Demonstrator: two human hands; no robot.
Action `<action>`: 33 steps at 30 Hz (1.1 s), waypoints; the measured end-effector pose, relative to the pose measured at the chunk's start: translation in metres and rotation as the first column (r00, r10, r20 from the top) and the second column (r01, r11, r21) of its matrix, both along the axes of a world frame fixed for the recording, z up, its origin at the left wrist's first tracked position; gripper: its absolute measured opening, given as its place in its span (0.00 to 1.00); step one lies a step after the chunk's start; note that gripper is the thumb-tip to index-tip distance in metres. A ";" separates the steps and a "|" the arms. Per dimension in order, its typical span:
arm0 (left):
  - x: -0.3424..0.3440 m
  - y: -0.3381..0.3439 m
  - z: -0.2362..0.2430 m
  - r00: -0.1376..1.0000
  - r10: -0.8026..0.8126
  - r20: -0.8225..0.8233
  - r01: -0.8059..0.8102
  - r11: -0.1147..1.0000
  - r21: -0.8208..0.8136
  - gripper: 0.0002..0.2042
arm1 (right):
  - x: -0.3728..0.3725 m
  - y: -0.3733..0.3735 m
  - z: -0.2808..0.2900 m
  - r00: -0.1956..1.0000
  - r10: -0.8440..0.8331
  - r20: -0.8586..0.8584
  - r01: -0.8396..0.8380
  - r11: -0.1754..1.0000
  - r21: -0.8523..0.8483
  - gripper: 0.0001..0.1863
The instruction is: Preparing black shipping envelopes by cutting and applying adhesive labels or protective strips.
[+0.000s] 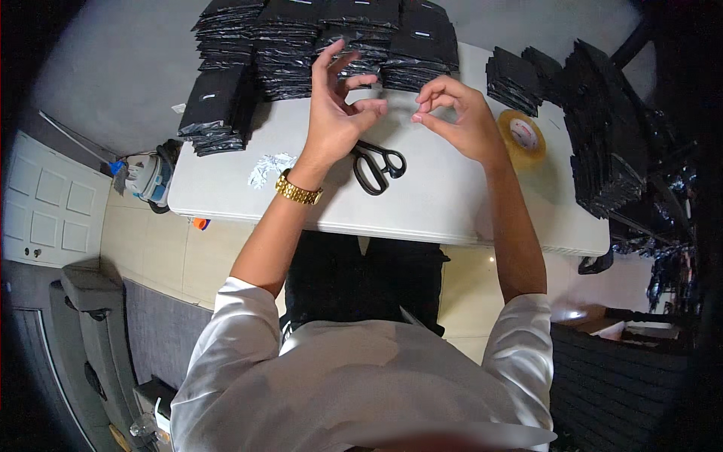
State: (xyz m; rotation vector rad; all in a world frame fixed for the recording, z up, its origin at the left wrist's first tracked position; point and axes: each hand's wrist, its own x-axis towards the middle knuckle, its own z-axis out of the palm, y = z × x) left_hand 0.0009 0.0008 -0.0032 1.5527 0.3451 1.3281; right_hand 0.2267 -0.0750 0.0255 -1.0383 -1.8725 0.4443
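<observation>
My left hand [339, 113], a gold watch [298, 189] on its wrist, is raised over the white table [444, 203] with its fingers spread and nothing visible in them. To its right, my right hand [461, 119] is curled, thumb and fingertips drawn together in a pinch. Whether something small sits in that pinch, I cannot make out. Black-handled scissors [379, 167] lie on the table between my forearms, their blades partly hidden by my left hand. A roll of clear yellowish tape [521, 138] lies just right of my right wrist.
Stacks of flat black plastic packages [324, 45] line the table's far edge, with a shorter stack [215, 113] at left. More black packages [606, 128] pile up at right. Small white scraps [271, 169] lie near my watch. A dark sofa [90, 339] stands lower left.
</observation>
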 end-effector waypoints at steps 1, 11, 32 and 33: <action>0.000 0.001 0.000 1.000 -0.009 0.000 0.009 1.000 -0.002 0.52 | 0.000 -0.001 0.000 1.000 -0.019 0.012 0.019 1.000 0.000 0.15; -0.004 0.000 0.001 1.000 0.004 -0.006 -0.004 1.000 -0.028 0.52 | 0.001 0.001 -0.003 0.999 -0.052 -0.008 0.051 0.993 -0.102 0.16; -0.034 0.004 0.032 0.933 0.275 -0.233 -0.208 0.938 0.276 0.50 | -0.079 -0.062 -0.042 0.917 -0.327 0.229 0.383 0.882 -0.274 0.17; -0.032 0.004 0.032 0.934 0.275 -0.227 -0.208 0.937 0.281 0.50 | -0.088 -0.056 -0.063 0.872 -0.382 0.305 0.441 0.884 -0.156 0.18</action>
